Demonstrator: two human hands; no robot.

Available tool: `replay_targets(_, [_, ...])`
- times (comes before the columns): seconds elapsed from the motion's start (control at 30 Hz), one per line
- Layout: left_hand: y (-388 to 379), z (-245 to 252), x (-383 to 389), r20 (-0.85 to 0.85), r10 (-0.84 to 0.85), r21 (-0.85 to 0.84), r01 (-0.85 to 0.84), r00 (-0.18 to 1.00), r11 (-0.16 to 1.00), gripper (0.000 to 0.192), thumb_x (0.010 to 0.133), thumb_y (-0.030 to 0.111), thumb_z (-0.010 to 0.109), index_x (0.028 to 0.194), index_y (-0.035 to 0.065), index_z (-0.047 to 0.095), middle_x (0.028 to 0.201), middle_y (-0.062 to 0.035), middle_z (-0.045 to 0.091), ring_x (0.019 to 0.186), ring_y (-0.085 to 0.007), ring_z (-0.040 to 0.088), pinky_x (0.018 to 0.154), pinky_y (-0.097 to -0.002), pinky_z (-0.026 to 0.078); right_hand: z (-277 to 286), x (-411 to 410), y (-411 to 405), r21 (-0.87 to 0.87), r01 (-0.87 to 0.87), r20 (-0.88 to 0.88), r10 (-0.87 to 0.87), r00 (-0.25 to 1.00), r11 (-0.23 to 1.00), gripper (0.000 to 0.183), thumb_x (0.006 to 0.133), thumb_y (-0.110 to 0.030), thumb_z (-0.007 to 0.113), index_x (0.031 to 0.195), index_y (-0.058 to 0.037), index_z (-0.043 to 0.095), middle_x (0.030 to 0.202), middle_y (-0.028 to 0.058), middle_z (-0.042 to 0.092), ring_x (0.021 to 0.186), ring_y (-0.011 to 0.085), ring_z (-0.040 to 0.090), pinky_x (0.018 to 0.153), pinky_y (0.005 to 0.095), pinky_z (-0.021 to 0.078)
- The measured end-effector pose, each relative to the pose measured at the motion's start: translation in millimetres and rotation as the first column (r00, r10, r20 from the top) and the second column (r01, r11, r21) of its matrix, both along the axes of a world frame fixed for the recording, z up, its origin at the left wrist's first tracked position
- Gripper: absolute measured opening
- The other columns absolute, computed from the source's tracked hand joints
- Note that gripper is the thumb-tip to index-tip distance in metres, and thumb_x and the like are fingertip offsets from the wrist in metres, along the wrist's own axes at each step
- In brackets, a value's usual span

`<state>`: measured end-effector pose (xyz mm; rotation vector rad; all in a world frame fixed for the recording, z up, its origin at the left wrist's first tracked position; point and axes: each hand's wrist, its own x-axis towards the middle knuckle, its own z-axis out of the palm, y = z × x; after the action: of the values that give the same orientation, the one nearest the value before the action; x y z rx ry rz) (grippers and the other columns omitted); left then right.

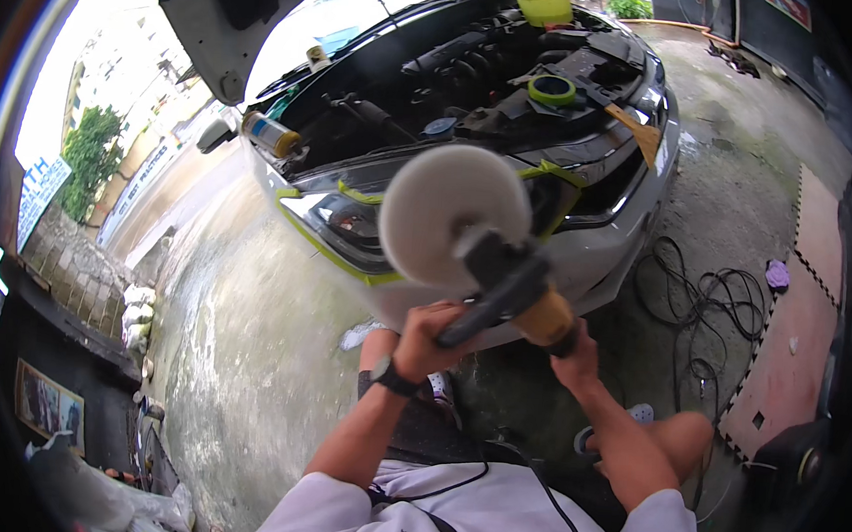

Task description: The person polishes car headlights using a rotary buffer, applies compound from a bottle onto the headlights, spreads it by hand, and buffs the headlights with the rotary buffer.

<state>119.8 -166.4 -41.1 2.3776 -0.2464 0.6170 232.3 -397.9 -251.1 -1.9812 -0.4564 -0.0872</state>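
Both hands hold an orange and black power polisher (518,292) with a round white pad (450,213). My left hand (429,338), with a watch at the wrist, grips the black front handle. My right hand (577,357) is closed around the rear end of the body. The pad is in front of a car's headlight (349,222) framed in yellow-green masking tape (319,246); whether it touches the car cannot be told. Behind it, part of the light and the silvery bumper (577,274) is hidden. The hood (218,24) is up.
A tape roll (551,90), a wooden-handled brush (632,129) and a yellow bucket (544,3) sit over the engine bay. A bottle (272,135) lies on the fender. Black cable (699,302) is coiled on the concrete at the right, beside pink floor mats (790,357).
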Motion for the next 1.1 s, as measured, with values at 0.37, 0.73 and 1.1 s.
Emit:
replay_targets(0.37, [56, -2, -62, -0.011, 0.260, -0.059, -0.260, 0.965, 0.964, 0.012, 0.082, 0.006, 0.079, 0.080, -0.0021, 0.070, 0.083, -0.0166, 0.073, 0.079, -0.0299, 0.073, 0.093, -0.0426, 0.056, 40, -11, 58, 0.036, -0.227, -0.058, 0.228, 0.972, 0.973, 0.063, 0.078, -0.014, 0.080, 0.134, -0.0056, 0.052, 0.110, 0.0226, 0.072, 0.104, 0.0445, 0.068, 0.087, 0.0486, 0.0564])
replay_targets(0.73, [-38, 22, 30, -0.189, -0.040, 0.133, 0.066, 0.981, 0.989, 0.032, 0.073, 0.004, 0.071, 0.104, 0.0091, 0.075, 0.094, -0.0143, 0.072, 0.096, -0.0373, 0.067, 0.082, -0.0480, 0.055, -36, 39, 12, 0.318, -0.005, -0.160, 0.059, 0.985, 0.948, 0.064, 0.082, -0.009, 0.084, 0.139, -0.0017, 0.056, 0.125, 0.0168, 0.072, 0.119, 0.0278, 0.069, 0.098, 0.0382, 0.0531])
replay_targets(1.1, [10, 6, 0, -0.202, -0.060, 0.156, 0.093, 0.978, 0.983, 0.036, 0.069, 0.003, 0.071, 0.104, 0.0098, 0.075, 0.095, -0.0106, 0.071, 0.098, -0.0340, 0.067, 0.082, -0.0440, 0.056, -37, 34, 34, 0.231, 0.034, -0.038, -0.026, 0.999, 0.972, 0.066, 0.083, -0.008, 0.081, 0.142, -0.0061, 0.052, 0.123, 0.0185, 0.071, 0.120, 0.0352, 0.067, 0.098, 0.0419, 0.0529])
